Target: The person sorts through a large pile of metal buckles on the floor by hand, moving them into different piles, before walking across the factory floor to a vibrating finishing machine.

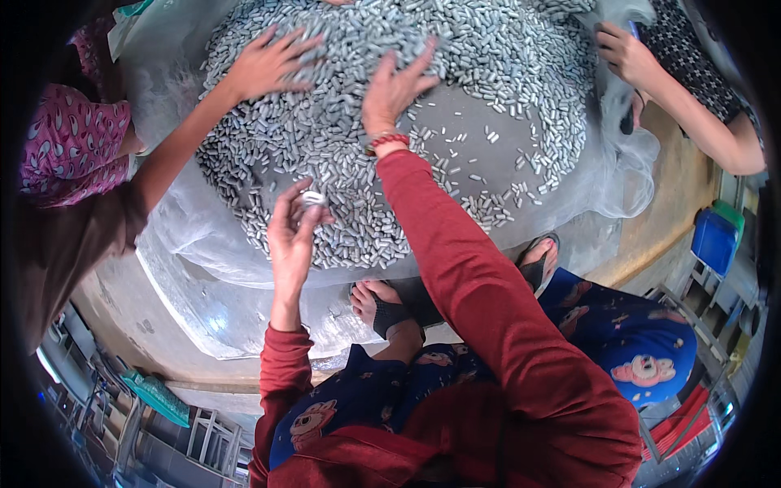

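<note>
A broad heap of small silver-grey capsule-shaped pieces (504,41) lies spread in front of me. My left hand (294,224) is raised over the near left part of the heap, thumb and fingers closed around a shiny silver piece (312,198). Whether more pieces sit in that grip is hidden. Reaching farther out, my right hand (396,93) has its fingers apart above the pieces, slightly blurred, with nothing visibly held. A red bracelet (388,141) circles that wrist. Right of it, loose pieces lie scattered on a grey patch of the work surface (488,167).
A co-worker's hand (272,65) reaches over the heap from the left. Another person's hand (626,53) is at the right edge by the whitish netting (622,175) that borders the heap. A blue bin (716,241) stands at far right. My sandalled foot (380,305) is below.
</note>
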{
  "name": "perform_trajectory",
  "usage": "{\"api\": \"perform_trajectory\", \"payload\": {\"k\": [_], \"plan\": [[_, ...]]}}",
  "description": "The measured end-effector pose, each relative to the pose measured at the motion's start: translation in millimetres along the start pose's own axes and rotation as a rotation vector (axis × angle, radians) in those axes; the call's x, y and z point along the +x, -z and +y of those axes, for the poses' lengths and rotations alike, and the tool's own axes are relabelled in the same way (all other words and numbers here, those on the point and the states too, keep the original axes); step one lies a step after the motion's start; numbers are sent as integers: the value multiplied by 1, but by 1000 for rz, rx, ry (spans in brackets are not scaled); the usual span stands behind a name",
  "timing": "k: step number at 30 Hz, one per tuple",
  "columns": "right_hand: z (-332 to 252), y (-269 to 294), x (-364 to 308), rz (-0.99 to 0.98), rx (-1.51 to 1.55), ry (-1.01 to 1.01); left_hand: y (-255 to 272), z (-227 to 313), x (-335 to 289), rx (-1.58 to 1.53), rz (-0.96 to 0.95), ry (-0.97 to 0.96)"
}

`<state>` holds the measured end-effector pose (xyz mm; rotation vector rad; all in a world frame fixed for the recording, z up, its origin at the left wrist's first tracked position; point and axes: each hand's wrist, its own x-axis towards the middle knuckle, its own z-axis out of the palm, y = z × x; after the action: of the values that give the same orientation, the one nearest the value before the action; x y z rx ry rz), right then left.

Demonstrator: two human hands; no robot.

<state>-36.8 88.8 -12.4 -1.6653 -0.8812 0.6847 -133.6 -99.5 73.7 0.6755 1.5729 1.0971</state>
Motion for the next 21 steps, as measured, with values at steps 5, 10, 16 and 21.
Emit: {"api": "perform_trajectory", "payload": {"k": [5,10,16,21], "plan": [[-4,-35,13,-26,-442,397,26,9,-8,-581,-8,148],[-26,-39,52,-654,-652,1090,36,21,-16,-817,-25,116],[-13,69,55,-1169,-788,1308,20,9,-23,936,-84,-64],[11,168,0,-1475,-771,1401,29,-66,-30,976,-275,-287]]}}
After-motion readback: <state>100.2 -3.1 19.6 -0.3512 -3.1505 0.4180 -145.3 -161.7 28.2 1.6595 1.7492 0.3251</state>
